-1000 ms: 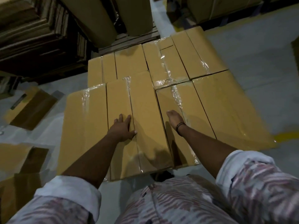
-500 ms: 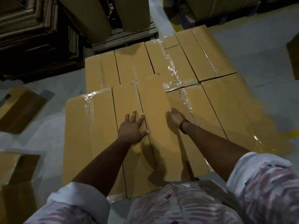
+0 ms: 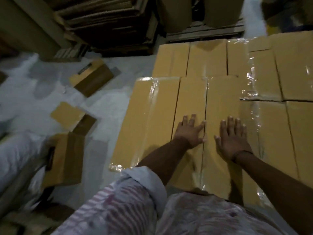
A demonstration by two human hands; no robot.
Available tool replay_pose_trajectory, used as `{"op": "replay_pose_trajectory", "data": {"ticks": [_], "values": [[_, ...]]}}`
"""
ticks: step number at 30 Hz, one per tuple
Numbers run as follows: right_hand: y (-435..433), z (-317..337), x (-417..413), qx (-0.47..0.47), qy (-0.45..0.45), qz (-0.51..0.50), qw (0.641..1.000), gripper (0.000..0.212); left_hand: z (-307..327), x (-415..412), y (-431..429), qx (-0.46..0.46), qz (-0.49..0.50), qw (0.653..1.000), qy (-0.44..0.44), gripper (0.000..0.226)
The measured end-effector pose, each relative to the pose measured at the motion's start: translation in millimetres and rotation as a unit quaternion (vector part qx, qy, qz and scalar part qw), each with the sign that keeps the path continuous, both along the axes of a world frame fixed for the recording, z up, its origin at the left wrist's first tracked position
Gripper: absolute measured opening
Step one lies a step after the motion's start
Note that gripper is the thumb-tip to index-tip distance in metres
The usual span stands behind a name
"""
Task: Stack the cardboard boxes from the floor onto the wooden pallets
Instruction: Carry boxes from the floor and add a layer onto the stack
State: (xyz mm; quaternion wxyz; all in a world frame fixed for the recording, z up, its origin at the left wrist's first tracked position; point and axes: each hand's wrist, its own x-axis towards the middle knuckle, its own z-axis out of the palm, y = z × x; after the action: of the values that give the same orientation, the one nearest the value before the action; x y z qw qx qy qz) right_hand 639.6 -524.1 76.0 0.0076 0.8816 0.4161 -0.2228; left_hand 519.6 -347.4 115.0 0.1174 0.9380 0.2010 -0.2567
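Now L grip (image 3: 189, 131) & R grip (image 3: 232, 139) lie open, flat on box (image 3: 220, 99), hold nothing; crooked push could tip it.

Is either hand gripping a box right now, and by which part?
Nothing is gripped. The left hand lies flat on the top face of one long cardboard box. The right hand lies flat on the neighbouring box, fingers straight.
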Motion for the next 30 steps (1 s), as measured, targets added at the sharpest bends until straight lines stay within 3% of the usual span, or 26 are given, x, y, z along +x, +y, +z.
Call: {"op": "replay_pose_trajectory", "data": {"ticks": [10,18,25,30], "values": [[-28.2,26.5,-58.9,-0.075,0.009,0.142,0.987,0.073,5.4,-65.5,-96.0,-0.004,0.074,0.997,0.034,0.076],[-80.3,30.7,-98.1,-0.077,0.023,0.213,0.974,0.072,9.5,-116.6,-162.6,-0.008,0.107,0.994,0.037,0.080],[-127.1,38.1,-109.9,-0.033,0.027,0.206,0.978,0.068,20.3,-121.6,-194.6,-0.025,0.119,0.992,0.017,0.087],[-169.2,51.3,-121.4,0.027,0.061,0.126,0.990,0.047,35.6,-108.5,-229.7,-0.032,0.138,0.990,-0.020,0.052]]}}
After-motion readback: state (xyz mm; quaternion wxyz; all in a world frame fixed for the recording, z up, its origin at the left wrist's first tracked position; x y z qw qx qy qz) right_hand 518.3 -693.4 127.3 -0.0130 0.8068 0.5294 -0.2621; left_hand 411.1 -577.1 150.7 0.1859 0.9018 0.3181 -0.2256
